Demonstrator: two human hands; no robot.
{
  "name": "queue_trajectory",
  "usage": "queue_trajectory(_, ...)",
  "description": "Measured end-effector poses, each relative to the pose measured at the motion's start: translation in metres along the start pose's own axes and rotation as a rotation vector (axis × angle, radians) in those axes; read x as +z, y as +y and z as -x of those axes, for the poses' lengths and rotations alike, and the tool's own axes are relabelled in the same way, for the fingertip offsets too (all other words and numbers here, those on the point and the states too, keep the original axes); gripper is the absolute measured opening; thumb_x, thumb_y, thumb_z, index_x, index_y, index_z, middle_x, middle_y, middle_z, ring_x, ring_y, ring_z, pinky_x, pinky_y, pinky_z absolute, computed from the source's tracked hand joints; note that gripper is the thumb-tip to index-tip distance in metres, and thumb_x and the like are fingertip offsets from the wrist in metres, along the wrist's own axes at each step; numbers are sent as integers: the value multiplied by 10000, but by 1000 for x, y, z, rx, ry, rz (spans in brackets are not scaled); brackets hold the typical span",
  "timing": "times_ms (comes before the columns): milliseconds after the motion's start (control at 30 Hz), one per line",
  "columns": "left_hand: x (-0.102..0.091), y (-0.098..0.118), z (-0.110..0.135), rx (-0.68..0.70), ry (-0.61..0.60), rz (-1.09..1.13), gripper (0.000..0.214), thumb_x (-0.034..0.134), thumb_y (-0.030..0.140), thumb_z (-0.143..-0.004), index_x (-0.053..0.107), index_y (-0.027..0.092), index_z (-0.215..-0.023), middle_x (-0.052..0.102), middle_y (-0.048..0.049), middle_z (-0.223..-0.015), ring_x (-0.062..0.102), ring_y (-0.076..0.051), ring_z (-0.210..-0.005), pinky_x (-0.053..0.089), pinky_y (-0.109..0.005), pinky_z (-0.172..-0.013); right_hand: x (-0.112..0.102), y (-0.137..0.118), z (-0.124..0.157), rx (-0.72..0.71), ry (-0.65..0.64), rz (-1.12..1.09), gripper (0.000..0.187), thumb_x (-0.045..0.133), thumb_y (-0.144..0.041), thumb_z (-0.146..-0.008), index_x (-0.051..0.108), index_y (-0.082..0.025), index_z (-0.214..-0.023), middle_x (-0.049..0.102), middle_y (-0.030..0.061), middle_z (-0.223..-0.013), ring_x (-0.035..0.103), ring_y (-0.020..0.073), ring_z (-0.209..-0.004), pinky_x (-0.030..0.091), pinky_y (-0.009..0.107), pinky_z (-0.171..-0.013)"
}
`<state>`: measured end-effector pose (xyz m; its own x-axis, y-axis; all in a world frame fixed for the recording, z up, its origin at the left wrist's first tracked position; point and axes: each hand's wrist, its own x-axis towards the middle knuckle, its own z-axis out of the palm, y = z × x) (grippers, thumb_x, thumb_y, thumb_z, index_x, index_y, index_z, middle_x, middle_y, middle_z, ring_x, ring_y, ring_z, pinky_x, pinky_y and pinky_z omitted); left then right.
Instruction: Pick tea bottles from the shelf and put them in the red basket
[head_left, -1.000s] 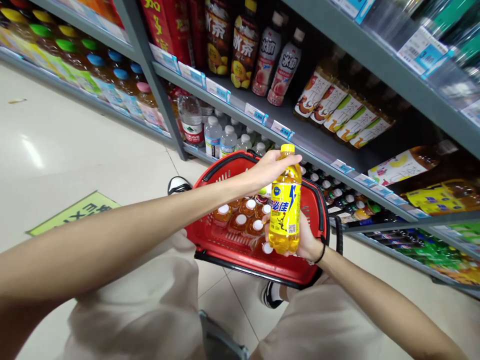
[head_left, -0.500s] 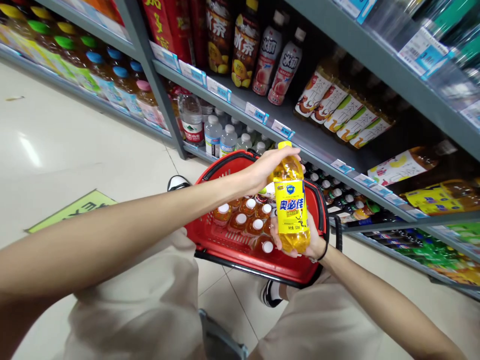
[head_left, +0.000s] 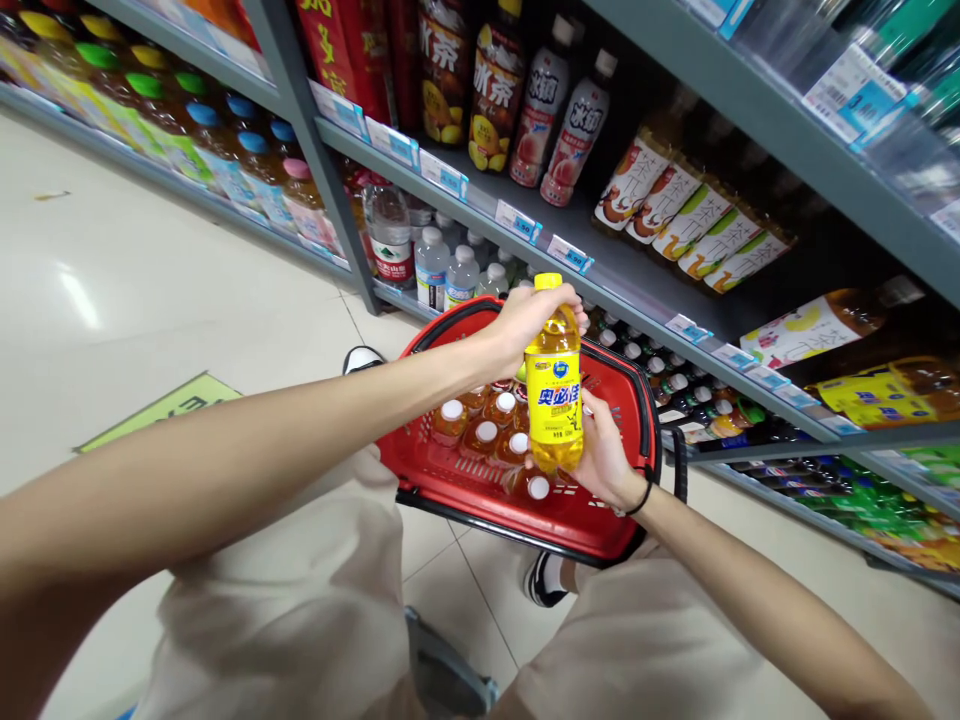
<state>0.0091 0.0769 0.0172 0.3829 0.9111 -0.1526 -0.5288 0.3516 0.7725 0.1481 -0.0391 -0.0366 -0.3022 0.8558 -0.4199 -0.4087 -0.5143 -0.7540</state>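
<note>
A yellow drink bottle [head_left: 555,390] with a yellow cap is held upright over the red shopping basket [head_left: 480,495]. My left hand [head_left: 529,325] wraps round its neck just below the cap. Lower down, my right hand [head_left: 600,450] grips the bottle from the right side and behind, its fingers partly hidden by the bottle. In the basket stand several amber drink bottles [head_left: 486,432] with white caps. The yellow bottle covers some of what lies behind it there.
Shelves [head_left: 450,185] of drinks run diagonally across the far side. Iced tea bottles [head_left: 495,95] stand on the middle shelf, and a large water bottle [head_left: 390,235] is low down. A green floor sign [head_left: 169,405] lies at left. My knees flank the basket's near edge.
The yellow bottle has moved left and slightly up, held in both hands. My right hand has shifted left with it and shows more of its side.
</note>
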Motion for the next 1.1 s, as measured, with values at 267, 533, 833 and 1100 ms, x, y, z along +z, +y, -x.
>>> queue_trajectory(267,-13,11,-13,66,94,72,71,650,224,-772,598,179,-756,690,-30,-740,652,-146,-673,555,-293,-760,2,1,13,-341,155,358,683,902,-320,-739,435,-246,-1233,718,41,-1069,705,166,-756,597,306,-716)
queue_trajectory(533,-11,10,-12,-22,26,150,99,662,240,-749,587,179,-768,682,-25,-721,671,-158,-681,567,-303,-759,-5,10,15,-640,372,721,633,917,-251,-721,473,-235,-1172,651,36,-1099,680,171,-911,577,295,-801)
queue_trajectory(833,-15,10,-12,26,33,134,104,681,237,-717,595,183,-741,686,-28,-734,646,-159,-683,569,-333,-801,3,3,18,-450,250,473,521,880,-358,-769,476,-241,-1076,682,10,-956,567,106,-538,464,225,-426)
queue_trajectory(1100,-25,8,-14,28,-15,153,191,714,308,-729,629,174,-836,721,-31,-829,665,-166,-723,570,-328,-791,-6,-14,12,-234,123,166,539,686,-608,-883,675,-123,-1117,720,99,-922,624,148,-644,449,207,-446)
